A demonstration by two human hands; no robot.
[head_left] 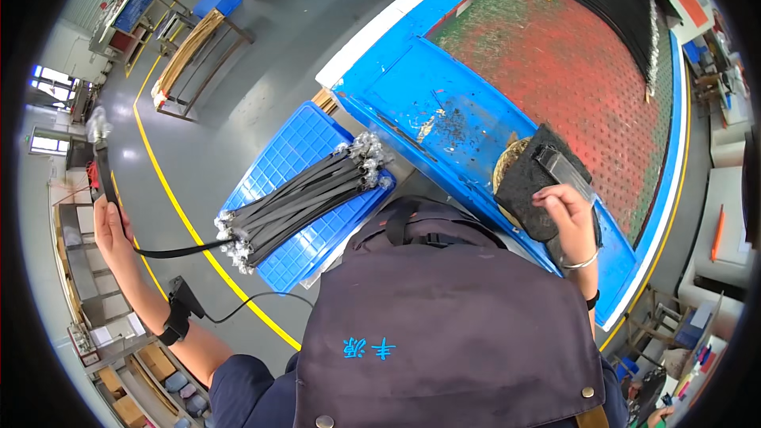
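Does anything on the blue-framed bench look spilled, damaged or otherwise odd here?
Yes, mildly. Dark specks and pale patches stand out on the blue ledge to the left of the black pad; I cannot tell loose debris from stains. The red worktop also looks patchy, with green areas, possibly from wear.

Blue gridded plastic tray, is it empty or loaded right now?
Loaded: a bundle of long black strips with clear-wrapped ends lies across the tray, with bare grid showing on either side.
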